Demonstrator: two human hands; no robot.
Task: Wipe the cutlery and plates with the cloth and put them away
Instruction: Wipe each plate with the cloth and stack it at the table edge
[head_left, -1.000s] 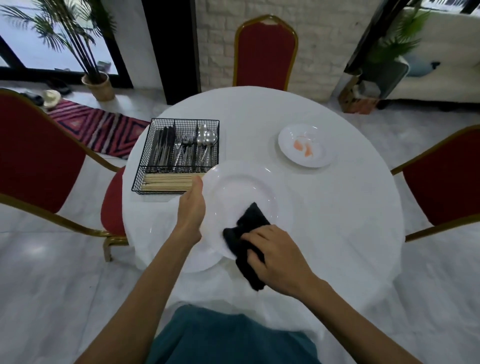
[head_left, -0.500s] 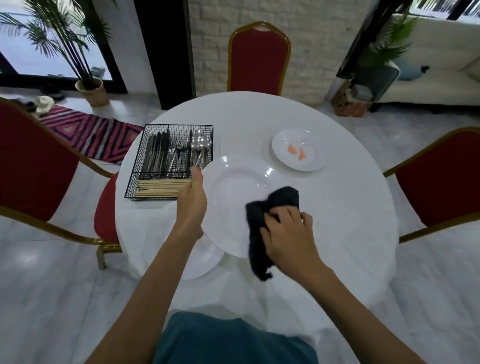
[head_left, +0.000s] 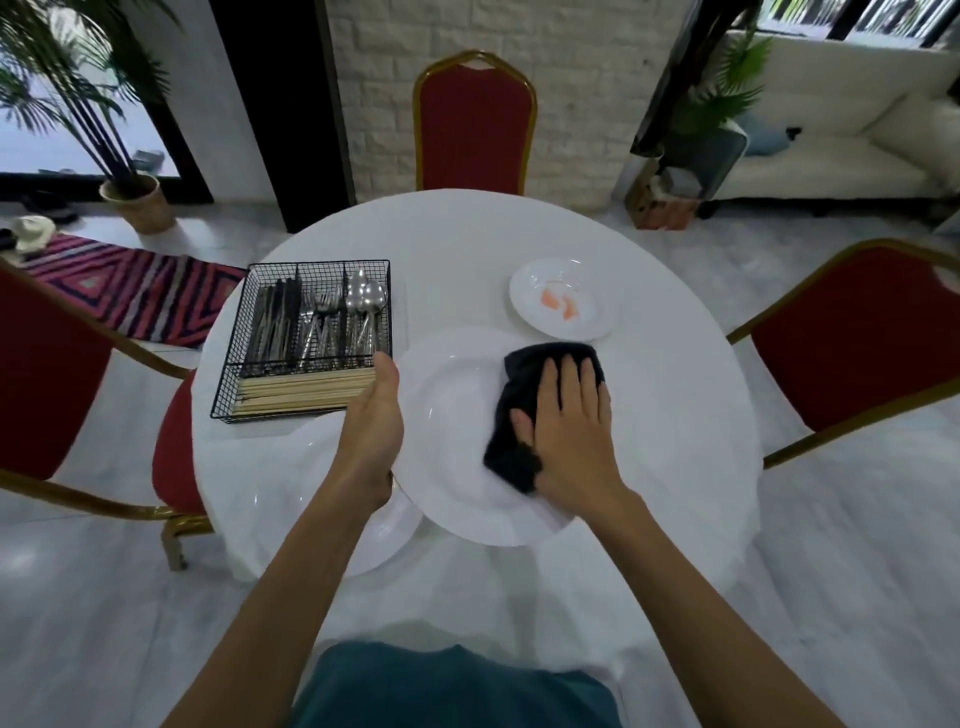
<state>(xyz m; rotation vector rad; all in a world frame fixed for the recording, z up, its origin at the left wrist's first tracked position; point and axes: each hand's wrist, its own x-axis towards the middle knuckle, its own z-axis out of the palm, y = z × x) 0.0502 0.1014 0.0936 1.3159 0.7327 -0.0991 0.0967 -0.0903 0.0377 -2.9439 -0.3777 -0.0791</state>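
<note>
While left hand (head_left: 375, 415) grips plate (head_left: 447, 447) rim, cloth (head_left: 524, 415) overhangs.

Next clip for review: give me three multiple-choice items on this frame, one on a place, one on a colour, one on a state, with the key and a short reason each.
1. Where does the wire cutlery basket stand?
A. left part of the table
B. on a chair
C. on the floor

2. What colour is the cloth?
A. white
B. black
C. red

3. What state is the small plate in?
A. stacked in the basket
B. bearing orange smears
C. broken

Key: 1 A, it stands on the white table, left of the large plate. 2 B, black under the right hand. 3 B, orange marks show on it.
</note>
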